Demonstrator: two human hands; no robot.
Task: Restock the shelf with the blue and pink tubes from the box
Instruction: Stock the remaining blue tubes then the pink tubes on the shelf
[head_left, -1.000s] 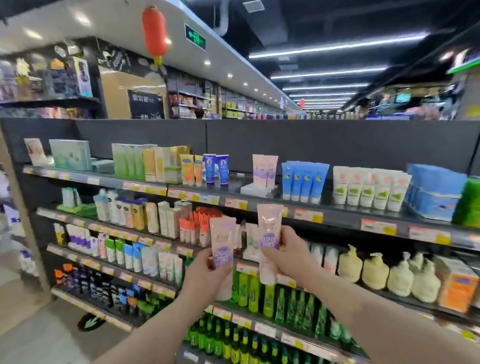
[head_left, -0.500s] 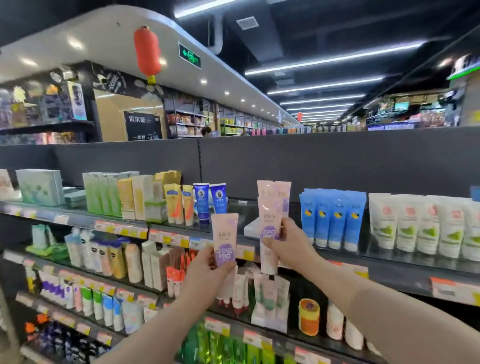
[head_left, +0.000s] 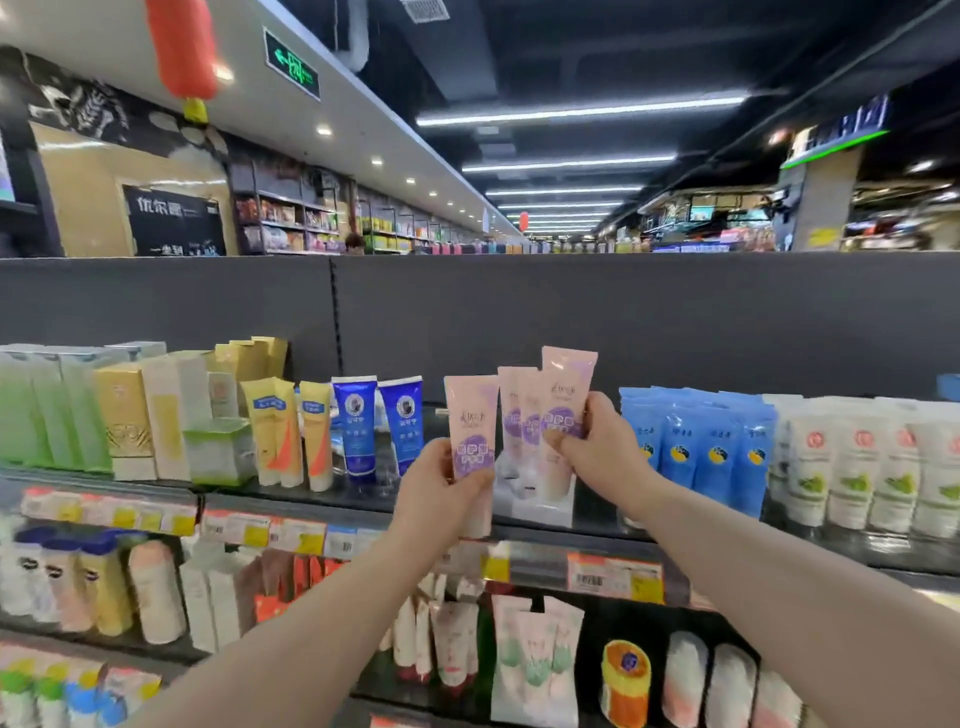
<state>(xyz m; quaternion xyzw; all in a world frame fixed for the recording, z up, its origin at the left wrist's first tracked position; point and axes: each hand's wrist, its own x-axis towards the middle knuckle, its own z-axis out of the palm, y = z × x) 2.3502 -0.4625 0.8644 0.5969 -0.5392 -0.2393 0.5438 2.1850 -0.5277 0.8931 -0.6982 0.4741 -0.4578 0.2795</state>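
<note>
Head view gives me a shop aisle under a dark ceiling with long light strips (head_left: 571, 111). I see the left hand (head_left: 436, 488) curled around one pink tube (head_left: 470, 415), held upright. The right hand (head_left: 597, 447) pinches a second pink tube (head_left: 569, 384) a little higher. Both tubes are in front of the top shelf (head_left: 602, 519), a dark board with price labels (head_left: 613, 577) on its edge. More pink tubes (head_left: 519, 410) stand behind, between dark blue tubes (head_left: 356, 426) and light blue tubes (head_left: 696, 441). A grey panel (head_left: 623, 322) backs the shelf.
</note>
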